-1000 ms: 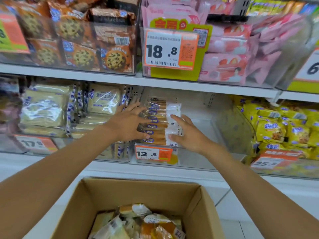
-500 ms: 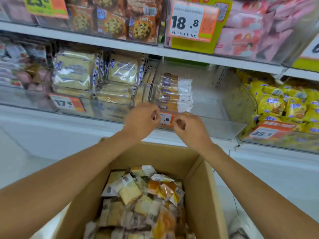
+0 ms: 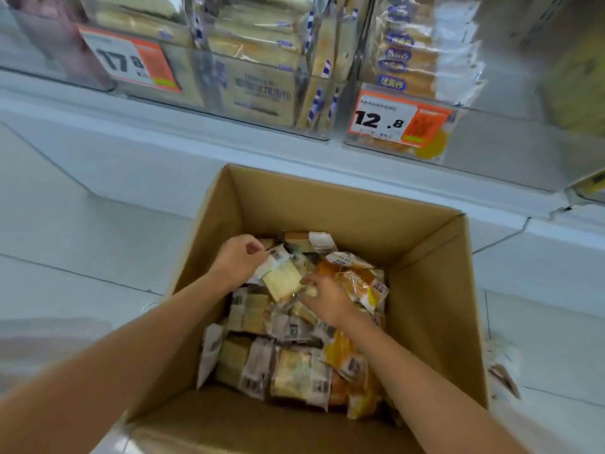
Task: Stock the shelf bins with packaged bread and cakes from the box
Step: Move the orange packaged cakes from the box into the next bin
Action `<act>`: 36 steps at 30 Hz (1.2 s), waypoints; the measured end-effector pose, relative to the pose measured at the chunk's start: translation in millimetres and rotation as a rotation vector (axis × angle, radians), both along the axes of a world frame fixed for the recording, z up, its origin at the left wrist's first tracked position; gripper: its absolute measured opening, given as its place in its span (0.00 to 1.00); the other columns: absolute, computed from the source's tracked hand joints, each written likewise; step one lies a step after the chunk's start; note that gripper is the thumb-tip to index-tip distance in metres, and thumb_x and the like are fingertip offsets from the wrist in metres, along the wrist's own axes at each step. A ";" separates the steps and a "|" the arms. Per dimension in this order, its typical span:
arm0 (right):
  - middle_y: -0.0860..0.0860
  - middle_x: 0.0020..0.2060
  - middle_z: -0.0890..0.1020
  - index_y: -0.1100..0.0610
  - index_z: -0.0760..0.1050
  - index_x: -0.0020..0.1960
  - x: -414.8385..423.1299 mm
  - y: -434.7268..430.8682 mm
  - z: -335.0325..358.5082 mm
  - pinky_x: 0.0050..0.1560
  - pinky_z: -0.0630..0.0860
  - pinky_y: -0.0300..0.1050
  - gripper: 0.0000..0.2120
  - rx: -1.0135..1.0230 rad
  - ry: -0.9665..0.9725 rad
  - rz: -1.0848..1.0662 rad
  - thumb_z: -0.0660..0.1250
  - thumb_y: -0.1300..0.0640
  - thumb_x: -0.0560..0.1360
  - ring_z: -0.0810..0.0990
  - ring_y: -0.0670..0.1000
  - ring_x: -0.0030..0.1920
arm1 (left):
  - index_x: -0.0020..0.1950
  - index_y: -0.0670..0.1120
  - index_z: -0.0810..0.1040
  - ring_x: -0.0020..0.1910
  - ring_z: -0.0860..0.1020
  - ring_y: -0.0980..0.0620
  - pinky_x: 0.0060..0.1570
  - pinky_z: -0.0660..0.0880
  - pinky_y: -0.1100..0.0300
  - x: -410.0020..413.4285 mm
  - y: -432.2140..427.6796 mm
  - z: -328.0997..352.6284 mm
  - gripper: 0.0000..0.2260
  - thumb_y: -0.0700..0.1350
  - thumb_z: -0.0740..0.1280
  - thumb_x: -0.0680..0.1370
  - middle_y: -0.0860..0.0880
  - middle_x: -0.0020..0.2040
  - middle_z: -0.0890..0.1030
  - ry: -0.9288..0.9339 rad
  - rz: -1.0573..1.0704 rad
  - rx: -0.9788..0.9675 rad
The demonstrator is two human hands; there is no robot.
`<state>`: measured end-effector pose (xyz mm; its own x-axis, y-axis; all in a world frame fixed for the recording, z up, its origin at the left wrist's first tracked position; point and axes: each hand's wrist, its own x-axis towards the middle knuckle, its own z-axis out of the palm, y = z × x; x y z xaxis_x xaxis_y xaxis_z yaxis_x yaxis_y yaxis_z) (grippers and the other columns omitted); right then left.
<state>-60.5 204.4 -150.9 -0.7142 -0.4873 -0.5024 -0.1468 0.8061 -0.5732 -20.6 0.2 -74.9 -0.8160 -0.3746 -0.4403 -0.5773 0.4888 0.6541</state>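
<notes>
Since the packet (image 3: 282,282) lay atop the pile in the box (image 3: 327,208), seal pinched by the left hand (image 3: 240,262), right hand (image 3: 329,298) curled at its corner (grip unclear), a level, unsqueezed lift was judged best.

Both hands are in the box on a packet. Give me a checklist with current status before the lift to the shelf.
1. Left hand pinches the upper end of the pale packet: ok.
2. Right hand has a grip on the same packet: cannot tell; its fingers curl at the lower corner.
3. Packet lies on top of the pile, not buried: ok.
4. Box is open at the top, with no flap over the hands: ok.
5. Room in the bin with the 12.8 tag: cannot tell; only its front shows.
6. Packet matches that bin's product: cannot tell; the print is blurred.
</notes>
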 end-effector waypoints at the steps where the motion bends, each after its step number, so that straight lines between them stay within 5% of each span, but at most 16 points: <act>1: 0.54 0.66 0.73 0.55 0.73 0.66 6.5 -18.0 -11.4 0.60 0.73 0.46 0.24 -0.007 0.039 0.005 0.71 0.46 0.73 0.72 0.54 0.64 | 0.50 0.44 0.80 0.47 0.77 0.53 0.46 0.75 0.57 2.6 -0.3 -2.1 0.04 0.44 0.69 0.78 0.50 0.47 0.80 -0.001 0.025 0.018; 5: 0.58 0.69 0.65 0.55 0.64 0.70 21.2 -55.3 -43.6 0.64 0.69 0.55 0.34 0.195 0.234 0.195 0.71 0.43 0.70 0.63 0.61 0.69 | 0.54 0.45 0.78 0.49 0.77 0.52 0.46 0.74 0.60 5.8 -2.5 -8.0 0.05 0.44 0.67 0.80 0.49 0.51 0.79 -0.012 0.081 0.060; 8: 0.59 0.67 0.67 0.57 0.71 0.61 7.1 -40.6 -43.3 0.53 0.75 0.49 0.19 0.089 0.224 0.117 0.69 0.52 0.73 0.71 0.61 0.64 | 0.57 0.47 0.77 0.50 0.77 0.53 0.41 0.73 0.65 6.1 -8.0 -14.0 0.06 0.42 0.66 0.80 0.49 0.55 0.79 -0.029 0.120 0.087; 10: 0.55 0.57 0.75 0.57 0.76 0.52 -9.9 -21.9 -21.7 0.44 0.75 0.45 0.08 -0.049 0.196 -0.038 0.66 0.54 0.76 0.77 0.55 0.52 | 0.62 0.46 0.75 0.51 0.76 0.52 0.40 0.73 0.65 3.9 -10.0 -16.6 0.11 0.40 0.66 0.80 0.47 0.59 0.78 -0.031 0.161 0.117; 12: 0.52 0.44 0.81 0.55 0.79 0.47 -28.0 1.5 13.1 0.38 0.73 0.43 0.05 -0.151 0.047 -0.193 0.65 0.57 0.77 0.79 0.49 0.40 | 0.70 0.46 0.71 0.58 0.75 0.51 0.49 0.74 0.61 -0.5 -10.7 -19.0 0.20 0.37 0.68 0.78 0.47 0.66 0.75 -0.038 0.155 0.154; 15: 0.54 0.44 0.83 0.54 0.82 0.45 -45.1 33.1 68.4 0.42 0.80 0.47 0.08 -0.333 -0.269 -0.328 0.65 0.62 0.77 0.81 0.50 0.41 | 0.76 0.51 0.66 0.67 0.71 0.53 0.66 0.71 0.53 -6.5 -0.7 -15.0 0.37 0.44 0.78 0.70 0.54 0.70 0.72 -0.116 -0.044 0.372; 18: 0.59 0.46 0.81 0.59 0.81 0.51 -47.8 55.0 102.5 0.42 0.79 0.43 0.08 -0.497 -0.487 -0.418 0.65 0.58 0.78 0.80 0.51 0.39 | 0.65 0.42 0.77 0.59 0.81 0.47 0.62 0.76 0.51 -11.4 26.3 -4.5 0.27 0.51 0.77 0.70 0.45 0.60 0.83 -0.149 -0.124 0.579; 21: 0.56 0.44 0.84 0.62 0.79 0.57 -47.4 70.5 111.1 0.46 0.78 0.47 0.15 -0.540 -0.461 -0.443 0.69 0.53 0.76 0.82 0.52 0.43 | 0.62 0.36 0.77 0.57 0.82 0.41 0.53 0.80 0.54 -11.8 46.5 6.4 0.24 0.52 0.73 0.75 0.39 0.58 0.82 -0.112 -0.011 0.689; 24: 0.57 0.36 0.83 0.63 0.77 0.51 -41.8 78.0 107.8 0.41 0.76 0.45 0.11 -0.598 -0.465 -0.507 0.69 0.55 0.77 0.82 0.53 0.36 | 0.56 0.42 0.80 0.49 0.82 0.49 0.50 0.80 0.58 -9.8 55.0 13.5 0.19 0.55 0.72 0.73 0.42 0.53 0.83 -0.112 0.012 0.764; 27: 0.56 0.38 0.84 0.60 0.79 0.47 -31.6 78.3 101.5 0.39 0.78 0.41 0.05 -0.696 -0.598 -0.603 0.68 0.58 0.77 0.83 0.52 0.37 | 0.56 0.47 0.79 0.49 0.82 0.51 0.49 0.80 0.56 -9.0 55.7 17.4 0.13 0.46 0.74 0.73 0.48 0.51 0.84 -0.033 0.121 0.894; 29: 0.53 0.46 0.84 0.57 0.79 0.54 -27.2 79.4 99.4 0.47 0.77 0.41 0.09 -0.597 -0.528 -0.502 0.71 0.57 0.74 0.82 0.51 0.46 | 0.61 0.45 0.78 0.50 0.83 0.48 0.48 0.82 0.55 -9.8 50.8 20.5 0.18 0.39 0.75 0.72 0.47 0.51 0.85 0.052 0.145 0.797; 32: 0.47 0.59 0.79 0.47 0.68 0.69 -24.3 72.8 104.3 0.58 0.76 0.43 0.33 -0.545 -0.362 -0.410 0.77 0.57 0.68 0.79 0.46 0.59 | 0.58 0.43 0.80 0.48 0.83 0.49 0.50 0.80 0.53 -16.7 46.4 30.2 0.21 0.43 0.80 0.68 0.48 0.49 0.85 0.088 -0.177 0.463; 36: 0.53 0.53 0.84 0.56 0.76 0.61 -15.7 59.1 105.2 0.47 0.79 0.45 0.18 -0.614 -0.367 -0.461 0.73 0.60 0.73 0.84 0.51 0.49 | 0.68 0.46 0.76 0.53 0.81 0.56 0.49 0.79 0.63 -24.3 58.6 36.2 0.27 0.45 0.78 0.70 0.52 0.58 0.81 0.137 -0.192 0.416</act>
<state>-76.2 263.5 -45.7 -0.7515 -0.4495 -0.4828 0.4008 0.2703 -0.8754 -44.9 58.7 -38.8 -0.9143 -0.0263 -0.4041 -0.3968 0.2584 0.8808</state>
